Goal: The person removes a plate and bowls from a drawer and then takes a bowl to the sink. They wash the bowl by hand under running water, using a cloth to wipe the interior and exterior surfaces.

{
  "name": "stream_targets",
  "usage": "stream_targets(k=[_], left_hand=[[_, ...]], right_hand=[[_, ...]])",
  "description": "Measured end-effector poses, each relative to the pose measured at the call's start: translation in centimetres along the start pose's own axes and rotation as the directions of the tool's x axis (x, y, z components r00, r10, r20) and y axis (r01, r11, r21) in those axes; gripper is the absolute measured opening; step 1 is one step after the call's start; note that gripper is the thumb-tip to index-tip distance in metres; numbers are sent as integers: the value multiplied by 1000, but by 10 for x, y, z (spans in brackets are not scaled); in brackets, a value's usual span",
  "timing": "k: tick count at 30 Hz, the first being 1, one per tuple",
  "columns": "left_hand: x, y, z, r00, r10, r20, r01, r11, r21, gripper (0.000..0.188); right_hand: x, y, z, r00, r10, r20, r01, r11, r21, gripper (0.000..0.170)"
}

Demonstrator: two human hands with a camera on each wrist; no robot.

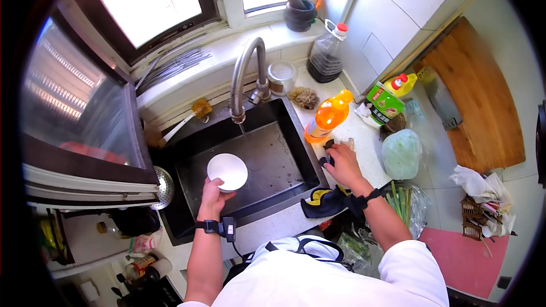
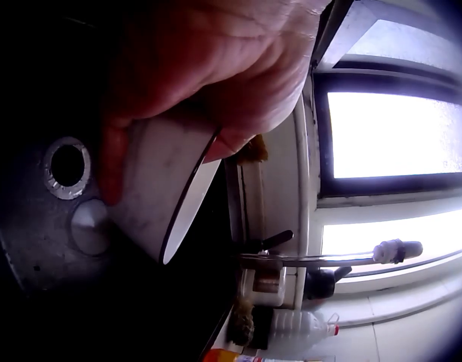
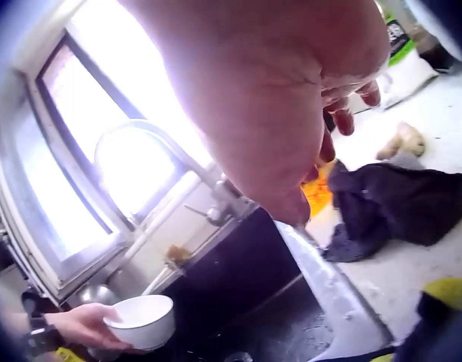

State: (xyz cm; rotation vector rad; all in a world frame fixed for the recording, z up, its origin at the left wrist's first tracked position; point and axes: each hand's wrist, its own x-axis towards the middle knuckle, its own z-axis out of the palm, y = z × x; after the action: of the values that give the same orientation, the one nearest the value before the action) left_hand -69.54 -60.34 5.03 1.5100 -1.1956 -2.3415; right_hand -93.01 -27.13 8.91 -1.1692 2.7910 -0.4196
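A white bowl (image 1: 228, 170) is in my left hand (image 1: 214, 198), held over the black sink (image 1: 250, 207). In the left wrist view the bowl (image 2: 159, 188) is tilted, with fingers along its outside and the thumb side near its rim. My right hand (image 1: 346, 164) reaches over the counter to the right of the sink, beside a dark cloth (image 3: 400, 200). Seen from the right wrist, its fingers hang loosely bent just above and beside that cloth. An orange bottle (image 1: 329, 117) stands just beyond this hand.
The faucet (image 1: 250, 68) arches over the sink. A black-and-yellow cloth (image 1: 324, 202) lies on the front counter edge. Right of the hand are a green-white bag (image 1: 382, 105) and a pale green wrapped bundle (image 1: 402, 153). A skimmer (image 1: 163, 187) is at the sink's left.
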Motion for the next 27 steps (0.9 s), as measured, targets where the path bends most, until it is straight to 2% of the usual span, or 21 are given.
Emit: stream_targets(k=[2,3,4,5,7,8,10,12,14,16,18,19,21,23,25,26,27], left_hand=[[-3,0,3,1000,8,-1,-8,1000,-5,60],[-3,-1,4,1000,6,-3,-6,1000,-6,60],[-4,0,5,1000,5,-3,-5,1000,-7,59],[-7,0,6,1000,10,-4,-11,1000,-10,59],[-14,1,5,1000,20,12,-20,1000,-19,58],[-19,1,4,1000,25,17,-25,999,-26,58],[-30,3,2,999,50,17,-50,998,-24,58],[-40,1,-3,998,68,13,-67,997,-36,59],[-52,1,-5,997,74,-11,-74,996,-56,61],[-60,-1,-9,996,86,-31,-88,995,-53,63],[-66,-2,-15,994,100,-45,-102,994,-44,67],[-66,-3,-17,991,114,-72,-117,992,-40,67],[-71,-4,-19,983,129,-132,-131,991,-12,68],[-78,1,-16,970,142,-197,-138,990,35,68],[-77,-6,-20,941,235,-245,-216,971,102,70],[-73,-11,-23,921,283,-268,-255,958,135,71],[-65,-20,-29,877,371,-304,-327,926,188,72]], right_hand=[[17,-33,-12,986,-7,166,-50,939,340,38],[29,-44,-7,987,-119,108,67,915,398,35],[45,-61,-12,973,-139,187,46,901,431,36],[62,-68,3,970,-179,163,74,859,506,39],[102,-83,24,955,-178,238,1,802,597,44],[120,-90,32,953,-173,247,-42,735,677,45],[154,-103,42,962,-139,235,-63,725,686,47],[186,-112,57,967,-156,202,-16,752,658,48],[214,-124,56,953,-162,255,-8,831,557,55],[244,-130,71,907,-184,379,-40,858,511,57],[265,-126,89,906,-190,379,17,909,417,56],[285,-113,121,908,-260,329,78,876,476,56],[297,-106,141,918,-302,258,72,764,641,56],[285,-116,110,940,-247,236,-21,648,762,48],[264,-127,79,963,-167,213,-86,557,826,40],[254,-126,77,980,-135,148,-49,557,829,32],[247,-119,85,959,-168,228,-94,570,816,23]])
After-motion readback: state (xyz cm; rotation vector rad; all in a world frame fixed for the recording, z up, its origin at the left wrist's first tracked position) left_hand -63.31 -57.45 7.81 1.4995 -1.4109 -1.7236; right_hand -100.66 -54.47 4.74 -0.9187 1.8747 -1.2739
